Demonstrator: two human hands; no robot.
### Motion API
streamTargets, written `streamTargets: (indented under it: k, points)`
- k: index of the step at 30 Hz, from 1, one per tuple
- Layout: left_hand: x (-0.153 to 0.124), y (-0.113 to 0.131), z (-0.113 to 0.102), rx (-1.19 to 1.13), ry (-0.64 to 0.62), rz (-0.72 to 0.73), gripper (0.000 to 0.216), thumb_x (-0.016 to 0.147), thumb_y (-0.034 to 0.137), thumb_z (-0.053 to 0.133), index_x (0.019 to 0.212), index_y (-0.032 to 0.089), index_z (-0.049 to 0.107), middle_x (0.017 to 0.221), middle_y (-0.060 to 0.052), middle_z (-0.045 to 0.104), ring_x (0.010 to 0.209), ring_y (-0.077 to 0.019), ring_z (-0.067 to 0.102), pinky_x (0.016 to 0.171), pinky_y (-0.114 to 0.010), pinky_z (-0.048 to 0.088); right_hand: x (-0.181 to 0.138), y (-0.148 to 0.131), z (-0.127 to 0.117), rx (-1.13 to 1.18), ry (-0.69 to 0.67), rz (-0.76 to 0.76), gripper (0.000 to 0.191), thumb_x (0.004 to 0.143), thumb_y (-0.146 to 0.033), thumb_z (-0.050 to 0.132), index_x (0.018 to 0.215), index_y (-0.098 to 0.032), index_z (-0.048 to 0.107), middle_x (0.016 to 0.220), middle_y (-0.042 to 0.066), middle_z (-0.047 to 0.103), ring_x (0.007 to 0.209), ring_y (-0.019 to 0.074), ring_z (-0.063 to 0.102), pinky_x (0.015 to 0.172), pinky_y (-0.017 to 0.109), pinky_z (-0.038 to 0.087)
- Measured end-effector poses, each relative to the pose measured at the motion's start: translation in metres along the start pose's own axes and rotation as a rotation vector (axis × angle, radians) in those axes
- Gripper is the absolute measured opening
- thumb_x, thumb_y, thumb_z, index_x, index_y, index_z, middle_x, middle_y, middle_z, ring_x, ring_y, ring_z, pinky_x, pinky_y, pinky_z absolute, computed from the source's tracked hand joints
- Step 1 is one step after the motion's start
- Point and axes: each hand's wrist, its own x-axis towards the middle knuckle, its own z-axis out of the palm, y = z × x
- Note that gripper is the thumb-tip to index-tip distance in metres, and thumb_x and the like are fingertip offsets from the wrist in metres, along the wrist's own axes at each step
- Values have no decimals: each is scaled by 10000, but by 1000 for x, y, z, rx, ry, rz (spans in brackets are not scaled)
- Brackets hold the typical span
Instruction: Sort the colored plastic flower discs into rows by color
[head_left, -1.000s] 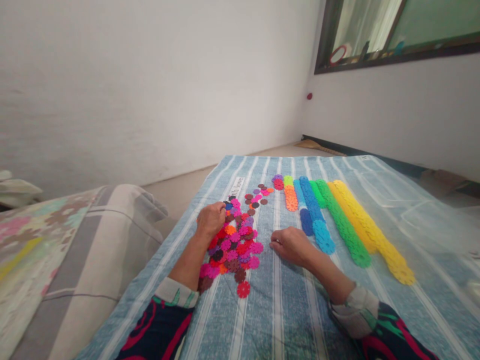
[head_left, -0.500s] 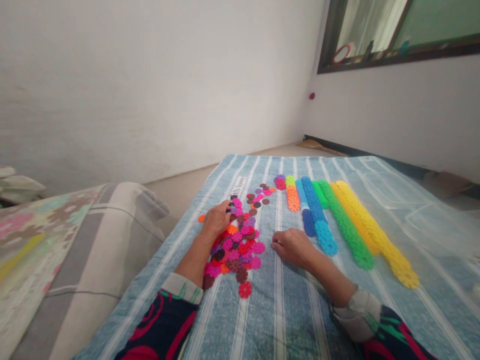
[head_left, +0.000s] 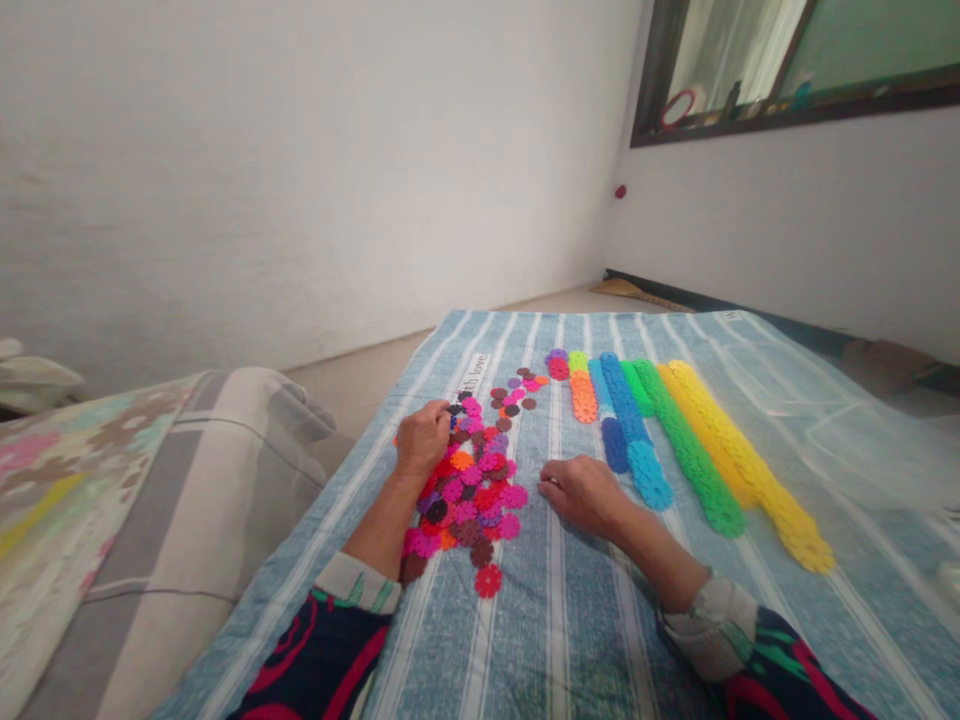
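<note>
A loose pile of flower-shaped plastic discs (head_left: 469, 490) in pink, red, purple, brown, orange and black lies on the striped cloth (head_left: 517, 640). At the pile's upper left edge is my left hand (head_left: 424, 438), its fingers curled down; what they grip, if anything, is hidden, though a bit of dark blue shows by the fingertips. My right hand (head_left: 585, 492) rests on the cloth between the pile and the sorted rows, fingers closed, no disc visible in it. Overlapping rows run to the right: orange discs (head_left: 583, 398), blue discs (head_left: 626, 405), green discs (head_left: 694, 460) and yellow discs (head_left: 750, 470).
Clear plastic packaging (head_left: 862, 440) lies on the cloth's right side. Beyond the pile are a few scattered discs (head_left: 514, 408) and a short purple and red stack (head_left: 558, 366). A grey-striped fabric-covered surface (head_left: 225, 470) stands at left, with a wall behind.
My left hand has shifted slightly left and its fingers have drawn in at the pile's edge. My right hand stays almost where it was. The view has moved a little.
</note>
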Motion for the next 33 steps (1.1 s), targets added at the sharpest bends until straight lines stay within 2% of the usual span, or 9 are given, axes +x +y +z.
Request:
streamTargets:
  k: [2, 6, 11, 13, 17, 20, 24, 28, 33]
  points:
    - [-3, 9, -2, -202, -17, -8, 339, 782, 234, 506, 1048, 173, 706, 944, -39, 768, 891, -197, 704, 848, -275, 525, 0, 0, 1, 77, 54, 7, 259, 934, -299, 486, 983, -204, 722, 927, 87, 752, 868, 204, 688, 685, 256, 392]
    - [-19, 42, -4, -572, -148, 21, 382, 715, 306, 598, 1037, 123, 692, 738, -22, 747, 670, -173, 685, 669, -262, 547, 3, 4, 4, 281, 176, 52, 240, 915, -301, 533, 1042, -204, 711, 829, 44, 741, 765, 165, 665, 689, 239, 398]
    - [-47, 84, -6, -717, -302, 61, 355, 691, 288, 632, 1007, 142, 696, 734, -17, 745, 632, -158, 676, 613, -250, 538, 9, 9, 7, 558, 308, 90, 224, 884, -293, 576, 1023, -172, 703, 607, -18, 643, 587, 131, 587, 601, 213, 390]
    - [-54, 93, -6, -742, -343, 61, 357, 689, 289, 642, 1009, 140, 688, 733, -18, 746, 598, -151, 665, 578, -247, 529, 9, 9, 6, 625, 317, 97, 197, 885, -289, 571, 956, -168, 710, 535, -38, 590, 544, 125, 560, 580, 208, 385]
    - [-59, 97, -4, -763, -343, 60, 344, 691, 302, 660, 992, 136, 681, 744, -33, 750, 628, -162, 680, 586, -252, 533, 8, 6, -2, 680, 294, 120, 172, 878, -238, 561, 855, -162, 714, 500, -45, 566, 537, 117, 552, 585, 200, 390]
    - [-59, 96, -1, -758, -340, 73, 340, 694, 326, 673, 986, 151, 682, 761, -33, 754, 702, -184, 702, 641, -270, 555, 6, 11, -13, 627, 264, 111, 164, 868, -207, 565, 828, -159, 717, 524, -38, 592, 563, 114, 567, 595, 193, 390]
    - [-58, 94, 1, -704, -293, 92, 305, 722, 332, 654, 980, 174, 688, 779, -21, 756, 717, -184, 702, 688, -288, 563, 2, 39, -33, 421, 232, 94, 177, 861, -186, 565, 789, -156, 723, 621, -6, 652, 622, 112, 581, 603, 195, 369]
    - [-55, 89, 3, -596, -278, 106, 266, 740, 329, 631, 956, 190, 699, 773, -8, 753, 715, -187, 700, 700, -301, 561, -6, 73, -47, 150, 153, 185, 171, 818, -164, 568, 744, -171, 723, 706, 15, 684, 685, 129, 593, 598, 215, 334]
    - [-49, 81, 6, -532, -263, 151, 244, 746, 326, 611, 920, 186, 708, 818, -13, 755, 790, -192, 707, 766, -307, 552, -11, 91, -50, 50, 48, 260, 139, 781, -188, 603, 790, -189, 742, 795, 36, 713, 747, 163, 623, 583, 231, 329]
